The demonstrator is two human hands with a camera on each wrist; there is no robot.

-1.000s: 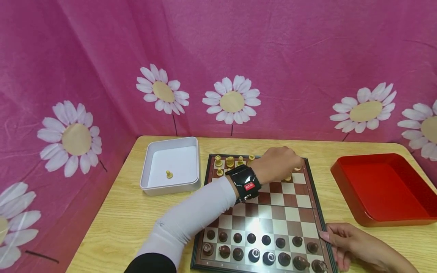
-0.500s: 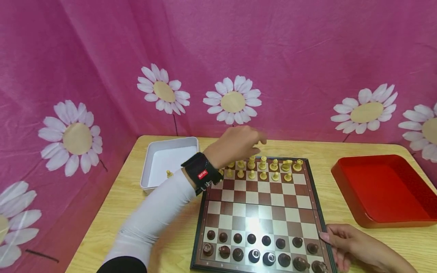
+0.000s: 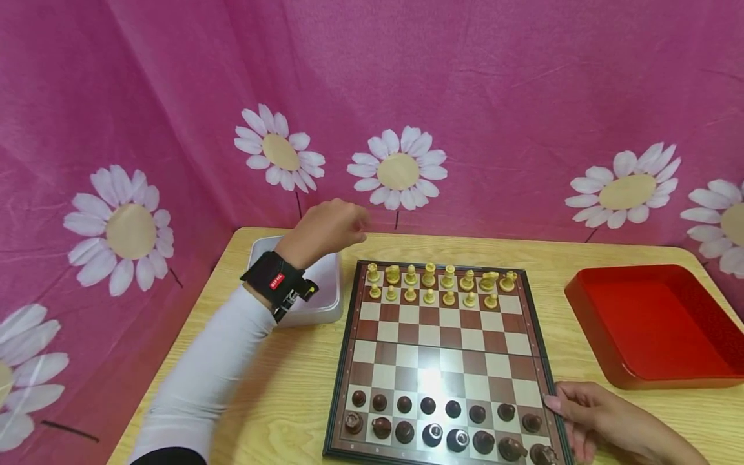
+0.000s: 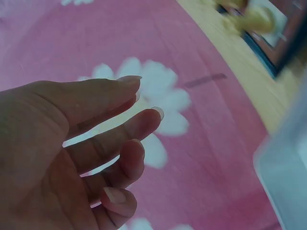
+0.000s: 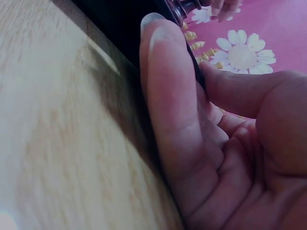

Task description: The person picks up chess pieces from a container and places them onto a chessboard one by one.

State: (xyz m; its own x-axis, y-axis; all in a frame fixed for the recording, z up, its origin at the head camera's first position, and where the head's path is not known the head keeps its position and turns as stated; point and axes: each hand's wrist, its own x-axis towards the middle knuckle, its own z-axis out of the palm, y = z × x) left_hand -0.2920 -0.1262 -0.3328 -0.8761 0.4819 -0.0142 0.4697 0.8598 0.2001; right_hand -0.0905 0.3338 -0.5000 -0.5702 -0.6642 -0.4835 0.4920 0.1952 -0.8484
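Note:
My left hand [image 3: 327, 227] hovers over the far part of the white box [image 3: 310, 314], its wrist strap hiding much of the inside. In the left wrist view, loosely bent fingers [image 4: 136, 127] hold nothing. A chessboard [image 3: 440, 361] lies on the table with light pieces in two far rows, such as a light pawn [image 3: 491, 301]. Dark pieces, among them a dark rook [image 3: 353, 422], fill two near rows. My right hand [image 3: 607, 413] grips the board's right edge near the front corner, thumb on top and fingers [image 5: 172, 91] along its side and underneath.
A red tray [image 3: 651, 371] stands right of the board. Wooden tabletop [image 3: 285, 387] shows between box and board. A pink cloth [image 3: 494, 77] with daisies hangs behind the table and along its left side.
My left hand has moved left from the light pieces at the board's far right to above the white box. The pawn seen in the box is now hidden. My right hand has stayed put.

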